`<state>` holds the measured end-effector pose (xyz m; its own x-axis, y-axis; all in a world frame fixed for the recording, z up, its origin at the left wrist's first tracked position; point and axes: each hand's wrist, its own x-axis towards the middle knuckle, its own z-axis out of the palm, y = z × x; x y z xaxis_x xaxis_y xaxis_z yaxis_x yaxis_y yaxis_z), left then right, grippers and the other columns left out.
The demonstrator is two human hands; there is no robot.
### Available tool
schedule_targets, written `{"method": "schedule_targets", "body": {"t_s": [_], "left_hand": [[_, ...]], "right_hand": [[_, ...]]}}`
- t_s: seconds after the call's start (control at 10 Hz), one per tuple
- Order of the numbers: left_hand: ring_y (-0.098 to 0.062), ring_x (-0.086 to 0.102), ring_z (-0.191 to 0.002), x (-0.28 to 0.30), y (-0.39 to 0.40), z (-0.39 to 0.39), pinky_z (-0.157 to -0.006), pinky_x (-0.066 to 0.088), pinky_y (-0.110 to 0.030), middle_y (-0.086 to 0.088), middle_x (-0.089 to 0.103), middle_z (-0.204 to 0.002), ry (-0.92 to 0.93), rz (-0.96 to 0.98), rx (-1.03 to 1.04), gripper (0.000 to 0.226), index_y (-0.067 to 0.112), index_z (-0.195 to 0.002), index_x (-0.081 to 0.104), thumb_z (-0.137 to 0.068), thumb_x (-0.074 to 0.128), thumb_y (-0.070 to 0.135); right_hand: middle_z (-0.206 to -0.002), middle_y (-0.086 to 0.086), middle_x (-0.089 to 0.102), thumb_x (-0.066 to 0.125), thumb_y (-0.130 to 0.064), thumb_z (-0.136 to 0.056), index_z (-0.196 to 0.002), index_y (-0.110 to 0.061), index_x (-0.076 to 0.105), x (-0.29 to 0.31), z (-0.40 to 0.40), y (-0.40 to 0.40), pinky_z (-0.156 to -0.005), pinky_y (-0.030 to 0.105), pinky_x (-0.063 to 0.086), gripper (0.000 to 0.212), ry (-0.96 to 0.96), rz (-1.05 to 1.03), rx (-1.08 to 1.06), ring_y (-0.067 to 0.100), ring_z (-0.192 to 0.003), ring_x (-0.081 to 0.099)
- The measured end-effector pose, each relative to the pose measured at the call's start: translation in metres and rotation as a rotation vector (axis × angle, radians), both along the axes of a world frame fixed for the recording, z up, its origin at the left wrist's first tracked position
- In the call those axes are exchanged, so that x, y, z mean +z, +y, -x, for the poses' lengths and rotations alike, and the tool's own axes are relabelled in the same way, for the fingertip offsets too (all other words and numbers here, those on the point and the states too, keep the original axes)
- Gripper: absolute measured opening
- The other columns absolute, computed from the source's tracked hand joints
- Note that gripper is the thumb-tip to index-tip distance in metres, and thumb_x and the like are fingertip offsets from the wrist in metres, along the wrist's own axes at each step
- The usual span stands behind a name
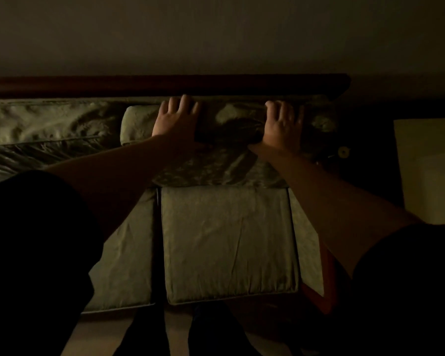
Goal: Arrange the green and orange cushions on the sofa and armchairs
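Up top, two hands on one green back cushion — two seat cushions below.

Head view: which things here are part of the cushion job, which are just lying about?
Job: back cushion held by left hand and right hand; seat cushion; sofa's wooden rail.
Lying about: pale box; small round object.

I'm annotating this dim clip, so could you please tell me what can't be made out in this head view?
- Fingers of the left hand and right hand: tips curl over the back cushion, out of sight.
- Cushion colours: too dark to tell apart reliably.
- Small round object beside the sofa: too small and dark to identify.
- Seat cushion sides: covered by both arms.
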<state>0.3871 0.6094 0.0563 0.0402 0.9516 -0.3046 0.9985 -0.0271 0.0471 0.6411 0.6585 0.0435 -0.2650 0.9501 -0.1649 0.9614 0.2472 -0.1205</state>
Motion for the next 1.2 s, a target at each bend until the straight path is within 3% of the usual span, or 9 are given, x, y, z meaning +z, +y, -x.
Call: {"method": "schedule_targets", "body": {"t_s": [0.1, 0.3, 0.5, 0.6, 0.7, 0.8, 1.0, 1.1, 1.2], "left_hand": [[-0.044, 0.031, -0.138, 0.009, 0.004, 0.006, -0.118, 0.014, -0.061, -0.015, 0.033, -0.15, -0.008, -0.054, 0.052, 0.113, 0.028, -0.146, 0.033, -0.055, 0.058, 0.091], [-0.039, 0.036, -0.137, -0.01, -0.032, 0.029, -0.119, 0.02, -0.057, -0.014, 0.039, -0.149, -0.01, -0.151, 0.032, 0.102, 0.024, -0.153, 0.026, -0.074, 0.036, 0.089], [-0.041, 0.037, -0.133, -0.007, -0.006, 0.036, -0.111, 0.03, -0.057, -0.01, 0.036, -0.15, 0.005, -0.078, -0.014, 0.093, 0.03, -0.152, 0.025, -0.077, 0.046, 0.081], [-0.04, 0.036, -0.134, -0.013, -0.022, 0.038, -0.114, 0.027, -0.057, -0.011, 0.036, -0.15, 0.008, -0.115, 0.001, 0.097, 0.03, -0.152, 0.025, -0.074, 0.041, 0.087], [-0.042, 0.033, -0.137, -0.014, -0.02, 0.041, -0.115, 0.026, -0.058, -0.015, 0.032, -0.152, 0.022, -0.108, -0.022, 0.104, 0.027, -0.152, 0.021, -0.071, 0.037, 0.089], [-0.043, 0.03, -0.137, 0.002, -0.01, 0.045, -0.114, 0.026, -0.059, -0.017, 0.031, -0.152, 0.018, -0.062, -0.02, 0.105, 0.025, -0.151, 0.025, -0.068, 0.048, 0.085], [-0.041, 0.035, -0.136, 0.012, -0.07, 0.043, -0.117, 0.023, -0.055, -0.013, 0.038, -0.148, -0.117, -0.203, 0.112, 0.083, 0.024, -0.147, 0.032, -0.078, 0.062, 0.06], [-0.038, 0.035, -0.138, 0.016, -0.116, 0.073, -0.117, 0.026, -0.053, -0.012, 0.039, -0.149, -0.156, -0.228, 0.116, 0.083, 0.024, -0.148, 0.034, -0.077, 0.066, 0.056], [-0.038, 0.043, -0.13, 0.026, -0.158, 0.109, -0.106, 0.04, -0.052, -0.012, 0.042, -0.145, -0.245, -0.133, 0.24, 0.081, 0.027, -0.146, 0.038, -0.077, 0.07, 0.054]], "right_hand": [[-0.156, 0.014, 0.038, 0.088, -0.054, -0.059, -0.155, -0.018, 0.028, -0.001, 0.005, 0.004, -0.121, 0.062, 0.002, 0.119, 0.008, -0.06, 0.034, 0.036, -0.149, 0.027], [-0.167, 0.01, 0.018, 0.086, -0.056, -0.065, -0.162, -0.021, 0.009, -0.018, -0.001, -0.013, -0.122, 0.057, -0.001, 0.129, -0.055, 0.009, 0.154, 0.035, -0.154, 0.015], [-0.169, 0.002, 0.006, 0.077, -0.058, -0.076, -0.162, -0.026, 0.009, 0.008, 0.037, 0.002, -0.122, 0.062, 0.0, 0.114, -0.064, 0.193, -0.019, 0.032, -0.155, 0.003], [-0.17, 0.004, 0.003, 0.067, -0.069, -0.078, -0.162, -0.024, 0.003, -0.002, 0.038, -0.022, -0.121, 0.063, -0.004, 0.115, -0.073, 0.1, 0.098, 0.031, -0.156, -0.002], [-0.17, 0.004, -0.003, 0.069, -0.068, -0.077, -0.162, -0.024, -0.004, -0.003, 0.043, -0.017, -0.12, 0.063, -0.009, 0.121, -0.135, 0.145, 0.081, 0.03, -0.156, -0.008], [-0.17, 0.002, -0.004, 0.076, -0.057, -0.078, -0.162, -0.027, 0.0, 0.018, 0.059, -0.011, -0.121, 0.061, -0.006, 0.117, -0.128, 0.252, -0.006, 0.03, -0.156, -0.007], [-0.169, 0.003, 0.007, 0.075, -0.029, -0.086, -0.162, -0.028, 0.014, 0.04, 0.076, -0.07, -0.123, 0.055, 0.02, 0.097, 0.161, 0.103, 0.009, 0.032, -0.155, 0.01], [-0.165, 0.005, 0.02, 0.075, -0.031, -0.086, -0.159, -0.026, 0.024, 0.041, 0.098, -0.114, -0.117, 0.051, 0.035, 0.089, 0.257, 0.056, 0.083, 0.029, -0.151, 0.023], [-0.16, 0.008, 0.033, 0.074, -0.036, -0.088, -0.157, -0.023, 0.031, 0.04, 0.122, -0.147, -0.114, 0.047, 0.04, 0.082, 0.33, 0.058, 0.091, 0.029, -0.146, 0.033]]}}
